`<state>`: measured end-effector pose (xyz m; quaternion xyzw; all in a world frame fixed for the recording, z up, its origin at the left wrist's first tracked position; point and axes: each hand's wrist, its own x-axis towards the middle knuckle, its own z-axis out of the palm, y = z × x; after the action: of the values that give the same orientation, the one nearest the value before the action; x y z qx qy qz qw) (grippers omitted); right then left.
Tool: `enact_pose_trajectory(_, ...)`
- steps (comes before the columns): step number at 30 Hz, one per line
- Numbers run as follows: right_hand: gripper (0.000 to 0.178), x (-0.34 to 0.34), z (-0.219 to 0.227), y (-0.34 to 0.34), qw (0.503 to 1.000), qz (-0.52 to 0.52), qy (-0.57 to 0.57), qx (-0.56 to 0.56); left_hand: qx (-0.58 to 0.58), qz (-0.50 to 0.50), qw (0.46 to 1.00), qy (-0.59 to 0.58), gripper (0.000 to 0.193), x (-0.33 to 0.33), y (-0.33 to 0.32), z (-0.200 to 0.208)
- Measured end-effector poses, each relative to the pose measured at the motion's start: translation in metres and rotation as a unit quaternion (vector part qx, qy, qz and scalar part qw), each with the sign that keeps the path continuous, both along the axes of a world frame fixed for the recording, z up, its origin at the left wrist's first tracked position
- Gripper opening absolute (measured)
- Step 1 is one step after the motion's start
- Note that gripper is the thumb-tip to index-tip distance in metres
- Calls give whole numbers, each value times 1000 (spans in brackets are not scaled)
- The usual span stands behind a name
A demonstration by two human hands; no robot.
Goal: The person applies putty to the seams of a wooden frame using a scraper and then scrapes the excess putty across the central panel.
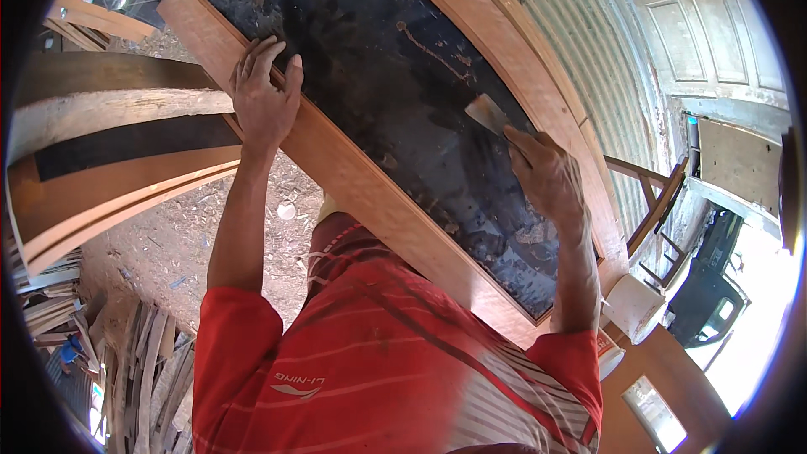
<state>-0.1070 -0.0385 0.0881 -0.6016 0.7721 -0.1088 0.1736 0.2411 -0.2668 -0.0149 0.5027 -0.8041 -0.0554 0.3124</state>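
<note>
A wooden door-like frame (361, 176) with a dark, smudged panel (361, 92) set in it lies slanted before me. My right hand (548, 175) is closed around a putty knife (485, 113), its broad blade at the panel's surface. A thin brownish streak of paste (433, 51) runs across the panel just beyond the blade. On the frame's near rail, toward the left end, rests my left hand (267, 101). Its fingers reach over the inner edge, apart and holding nothing. Pale smears mark the panel's right end.
Curved boards (126, 122) stand close to my left forearm. Below them, scrap wood (151, 370) is piled beside a floor of shavings (168, 252). A corrugated metal sheet (563, 42) borders the far side. At right are a white bucket (635, 307), a wooden stool-like frame (656, 206) and a pale panelled door (710, 38).
</note>
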Motion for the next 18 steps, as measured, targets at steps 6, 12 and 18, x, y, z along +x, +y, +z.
enact_pose_trajectory(6,28,27,-6,-67,1000,2,2,-26,22,-66,998,5,34,-1,1,10)
enact_pose_trajectory(12,29,46,-8,-115,1000,10,5,-17,55,-103,992,54,37,-1,1,14)
enact_pose_trajectory(18,30,77,4,-159,999,31,42,-14,125,-140,975,118,38,19,-15,20)
